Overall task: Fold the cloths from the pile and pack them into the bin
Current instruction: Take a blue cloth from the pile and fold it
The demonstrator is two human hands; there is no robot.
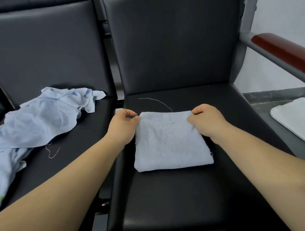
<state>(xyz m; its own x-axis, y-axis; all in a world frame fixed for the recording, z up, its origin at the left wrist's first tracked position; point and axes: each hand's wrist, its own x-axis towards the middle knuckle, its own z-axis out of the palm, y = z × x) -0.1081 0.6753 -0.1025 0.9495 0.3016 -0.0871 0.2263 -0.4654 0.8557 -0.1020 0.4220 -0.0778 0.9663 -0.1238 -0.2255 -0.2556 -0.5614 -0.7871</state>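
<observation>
A light blue towel (170, 142) lies folded into a rough square on the black seat (168, 201) of the right chair. My left hand (122, 126) pinches the towel's far left corner between thumb and fingers. My right hand (207, 122) pinches its far right corner, with the wrist lying over the towel's right edge. A pile of crumpled light blue cloths (39, 119) lies on the left seat, apart from both hands. At the right edge sits a white bin (293, 120), only partly in view.
Loose threads lie on both seats, one (156, 102) just beyond the towel and one (52, 151) by the pile. A red-brown armrest (281, 50) on a grey frame runs along the right. Black backrests rise behind both seats.
</observation>
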